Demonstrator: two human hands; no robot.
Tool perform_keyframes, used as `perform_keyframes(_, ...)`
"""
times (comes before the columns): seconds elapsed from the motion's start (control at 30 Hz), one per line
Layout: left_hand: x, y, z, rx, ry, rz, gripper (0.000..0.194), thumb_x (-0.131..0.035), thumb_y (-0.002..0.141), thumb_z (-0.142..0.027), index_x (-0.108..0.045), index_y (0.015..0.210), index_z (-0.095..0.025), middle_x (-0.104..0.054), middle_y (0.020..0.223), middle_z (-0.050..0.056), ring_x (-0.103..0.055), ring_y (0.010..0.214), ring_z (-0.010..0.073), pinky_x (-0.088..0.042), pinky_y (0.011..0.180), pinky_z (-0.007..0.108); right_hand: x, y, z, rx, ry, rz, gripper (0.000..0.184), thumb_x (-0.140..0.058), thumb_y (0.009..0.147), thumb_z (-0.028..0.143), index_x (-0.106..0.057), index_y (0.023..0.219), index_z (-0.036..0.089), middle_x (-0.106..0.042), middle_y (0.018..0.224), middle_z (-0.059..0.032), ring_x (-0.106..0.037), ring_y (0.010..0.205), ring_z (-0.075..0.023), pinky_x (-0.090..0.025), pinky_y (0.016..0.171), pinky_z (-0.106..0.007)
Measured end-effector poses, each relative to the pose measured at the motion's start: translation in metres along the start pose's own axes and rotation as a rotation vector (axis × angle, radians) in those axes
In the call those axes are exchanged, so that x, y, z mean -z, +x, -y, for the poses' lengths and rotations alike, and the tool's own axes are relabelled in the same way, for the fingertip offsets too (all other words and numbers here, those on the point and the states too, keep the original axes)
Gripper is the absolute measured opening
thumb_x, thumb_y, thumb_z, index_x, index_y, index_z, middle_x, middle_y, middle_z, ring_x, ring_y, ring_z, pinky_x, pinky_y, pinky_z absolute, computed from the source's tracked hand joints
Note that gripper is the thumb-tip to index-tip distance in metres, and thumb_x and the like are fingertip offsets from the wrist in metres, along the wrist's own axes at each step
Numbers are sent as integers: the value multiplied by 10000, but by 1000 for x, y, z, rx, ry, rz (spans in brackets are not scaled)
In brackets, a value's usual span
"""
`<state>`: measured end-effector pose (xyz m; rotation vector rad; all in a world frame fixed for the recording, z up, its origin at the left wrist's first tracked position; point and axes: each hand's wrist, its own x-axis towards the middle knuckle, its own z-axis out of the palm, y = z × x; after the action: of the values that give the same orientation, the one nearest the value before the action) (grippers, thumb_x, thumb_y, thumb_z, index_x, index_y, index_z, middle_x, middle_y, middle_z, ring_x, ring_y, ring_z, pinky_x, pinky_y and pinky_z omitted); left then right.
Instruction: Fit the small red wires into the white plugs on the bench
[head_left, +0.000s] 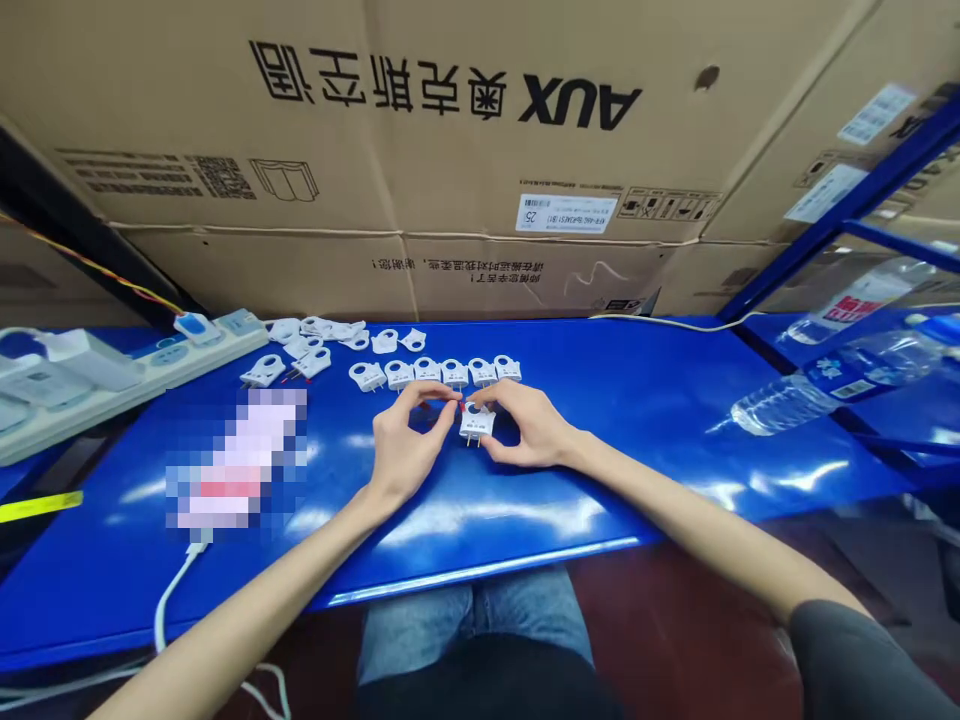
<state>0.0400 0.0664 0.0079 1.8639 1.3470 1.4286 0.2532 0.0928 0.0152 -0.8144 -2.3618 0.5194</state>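
My right hand (529, 425) grips a white two-pin plug (477, 422) with a ring-shaped pull handle, thumb and fingers at its right side. The plug's metal pins point down toward me. My left hand (409, 435) is closed in a pinch at the plug's upper left, with a small red piece (463, 406) at its fingertips; its exact kind is too small to make out. Just beyond my hands, several similar white plugs (454, 372) stand in a row. More white ring-handled parts (304, 347) lie in a loose group farther left, a few showing red tips.
A white power strip (217, 340) with adapters runs along the left of the blue table (600, 390). Near it, a blurred-out object (240, 460) has a white cable (169, 590). Clear plastic bottles (832, 385) lie at right. A large cardboard box (450, 170) stands behind.
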Motion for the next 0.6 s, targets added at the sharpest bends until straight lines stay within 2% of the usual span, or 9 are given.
perform_keyframes(0.13,0,2,1,-34,27,62,85,-666,895,-235,-698,971,-212,-776,930,1,-721,845,152,-562,825,292,-2,-1,-1,2,-28,88,437,-588,861,410,-614,1257,227,-715,1165,-80,-655,1033,-256,-527,951,-394)
perform_keyframes(0.27,1,2,2,-32,55,109,69,-659,882,-212,-697,939,-217,-758,900,-9,-694,805,139,-559,805,284,1,-7,-5,66,-52,73,429,-632,857,366,-592,1250,200,-721,1162,-96,-660,1006,-266,-543,903,-413)
perform_keyframes(0.43,2,3,2,17,89,91,91,-647,870,-189,-674,953,-214,-760,917,-5,-698,806,142,-557,776,282,0,-7,-10,110,-110,111,474,-636,890,333,-556,1332,183,-686,1269,-119,-633,1124,-289,-530,971,-451)
perform_keyframes(0.6,1,5,5,58,41,75,123,-654,870,-215,-658,992,-216,-766,943,10,-707,828,156,-561,785,305,-1,-5,-11,107,-175,145,475,-628,914,360,-583,1365,217,-661,1310,-110,-618,1106,-285,-534,924,-443)
